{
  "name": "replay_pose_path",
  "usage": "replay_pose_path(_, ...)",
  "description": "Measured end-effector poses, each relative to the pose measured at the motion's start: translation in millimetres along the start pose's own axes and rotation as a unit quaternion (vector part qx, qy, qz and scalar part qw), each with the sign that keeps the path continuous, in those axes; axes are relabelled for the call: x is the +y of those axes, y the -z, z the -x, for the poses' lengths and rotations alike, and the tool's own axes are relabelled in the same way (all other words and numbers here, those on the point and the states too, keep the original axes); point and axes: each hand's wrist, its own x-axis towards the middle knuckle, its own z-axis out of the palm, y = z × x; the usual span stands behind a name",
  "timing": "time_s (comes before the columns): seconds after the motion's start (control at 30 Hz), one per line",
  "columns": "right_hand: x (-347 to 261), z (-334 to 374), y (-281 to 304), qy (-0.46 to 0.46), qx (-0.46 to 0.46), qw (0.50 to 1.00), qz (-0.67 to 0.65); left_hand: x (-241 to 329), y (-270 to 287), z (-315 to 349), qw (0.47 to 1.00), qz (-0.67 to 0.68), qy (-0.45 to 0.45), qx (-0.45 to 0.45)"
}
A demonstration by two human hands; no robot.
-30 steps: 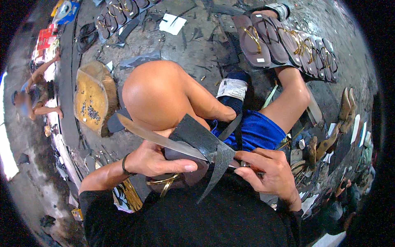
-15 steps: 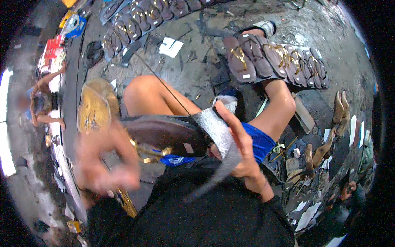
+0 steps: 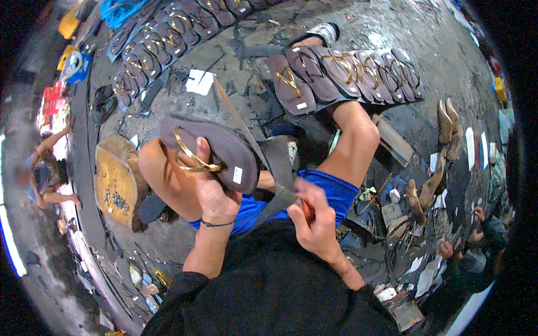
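Observation:
A brown thong sandal (image 3: pixel 234 154) with a gold strap and a small white label is in my left hand (image 3: pixel 216 196). My thumb is hooked through the strap, and the sole is tilted with its top in view. My right hand (image 3: pixel 316 221), its fingers curled closed and a little blurred, is just right of the sandal. Something small and orange-red (image 3: pixel 307 210) shows inside that fist; its kind is unclear. A long grey strip (image 3: pixel 244 126) runs beside the sandal, widens, and passes down to the right fingers. Whether the strip is joined to the sole I cannot tell.
Finished-looking sandals (image 3: pixel 342 75) lie in a row across my right shin, and another row (image 3: pixel 162 45) is at the far left. A wooden block (image 3: pixel 115 185) holds small dark bits. Wooden foot forms (image 3: pixel 445 120) and scraps lie right; people sit at both sides.
My left hand, blurred and beside the sandal before, now holds it by the strap. The sandal has turned top-up and risen. My right hand's stretched finger has curled in, and the strip hangs differently.

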Motion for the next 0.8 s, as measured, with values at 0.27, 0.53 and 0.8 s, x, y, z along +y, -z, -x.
replay_pose_path(0.27, -3.7, 39.8, 45.4, -0.018, -0.012, 0.987, 0.157, -7.9, 17.4, 7.9, 0.997, -0.050, 0.047, 0.042)
replay_pose_path(0.53, -18.6, 0.3, 15.7, -0.125, -0.130, 0.977, 0.113, -13.9, 77.6, 30.1, 0.992, -0.115, 0.051, 0.002)
replay_pose_path(0.8, -13.4, -24.2, -25.1, -0.023, -0.089, 0.996, 0.017, -9.9, 105.1, 34.0, 0.981, -0.188, 0.039, 0.025)
